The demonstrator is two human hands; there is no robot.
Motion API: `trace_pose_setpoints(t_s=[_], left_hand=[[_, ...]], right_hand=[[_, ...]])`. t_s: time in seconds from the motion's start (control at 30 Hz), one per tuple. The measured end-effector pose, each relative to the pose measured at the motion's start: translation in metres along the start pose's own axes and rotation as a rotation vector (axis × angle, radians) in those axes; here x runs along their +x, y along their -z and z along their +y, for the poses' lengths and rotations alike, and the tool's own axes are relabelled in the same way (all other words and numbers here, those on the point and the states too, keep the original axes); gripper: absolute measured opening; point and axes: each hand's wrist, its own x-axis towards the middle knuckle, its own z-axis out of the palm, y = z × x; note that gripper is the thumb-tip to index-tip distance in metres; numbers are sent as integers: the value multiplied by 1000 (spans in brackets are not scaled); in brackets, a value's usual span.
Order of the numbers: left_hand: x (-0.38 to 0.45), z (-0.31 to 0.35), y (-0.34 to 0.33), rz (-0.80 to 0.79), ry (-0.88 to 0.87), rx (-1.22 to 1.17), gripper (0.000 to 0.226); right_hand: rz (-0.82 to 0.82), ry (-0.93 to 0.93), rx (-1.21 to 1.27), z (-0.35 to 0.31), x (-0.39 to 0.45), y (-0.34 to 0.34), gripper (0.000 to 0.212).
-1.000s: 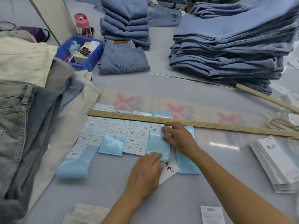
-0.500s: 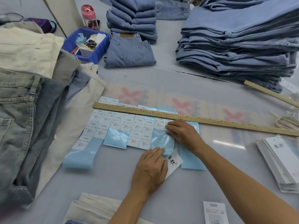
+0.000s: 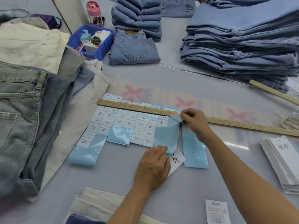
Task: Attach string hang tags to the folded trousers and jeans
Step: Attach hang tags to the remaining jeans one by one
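Stickers (image 3: 137, 125) on pale blue backing strips lie in a row under a wooden ruler (image 3: 145, 109), in the only view, from the head. Just past the ruler's midpoint, the right hand (image 3: 193, 121) pinches a white sticker (image 3: 176, 117) between thumb and forefinger, its corner lifted off the backing (image 3: 166, 136). Below the ruler, the left hand (image 3: 152, 165) lies palm down with fingers (image 3: 159, 150) together, pressing the backing's near edge and partly covering a hang tag (image 3: 177, 160).

Peeling well seems to call for a slow, low pull along the strip while the left hand keeps the backing flat, so the sticker does not curl or tear. It then likely goes on the tag, squared to its edges.

Right forearm reaches in diagonally from the lower right, wrist bent toward the ruler; left forearm comes straight up from the bottom edge.

More tags (image 3: 284, 160) sit stacked right of the ruler's far end. Folded jeans (image 3: 242, 38) are piled beyond the ruler, with trousers (image 3: 29, 102) to its left, all on the surface (image 3: 113, 180).
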Motion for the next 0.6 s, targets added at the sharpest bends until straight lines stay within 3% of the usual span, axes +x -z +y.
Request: trace_pose_setpoints(t_s=[0.1, 0.17, 0.37, 0.43, 0.5, 0.6], left_hand=[[-1, 0, -1, -13, -1, -6, 30], [-1, -1, -2, -16, -16, -15, 29], [-5, 2, 12, -7, -11, -99, 26], [-3, 8, 22, -2, -3, -118, 16], [4, 27, 43, -11, 191, -258, 10], [18, 72, 86, -138, 641, -700, 36]], right_hand=[[111, -205, 468, -7, -2, 21, 11], [231, -241, 597, -10, -12, 32, 9], [301, -123, 498, -35, -108, 48, 10], [311, -67, 435, -43, -148, 57, 12], [356, 49, 298, -53, -190, 67, 13], [436, 396, -115, -67, -245, 81, 12]])
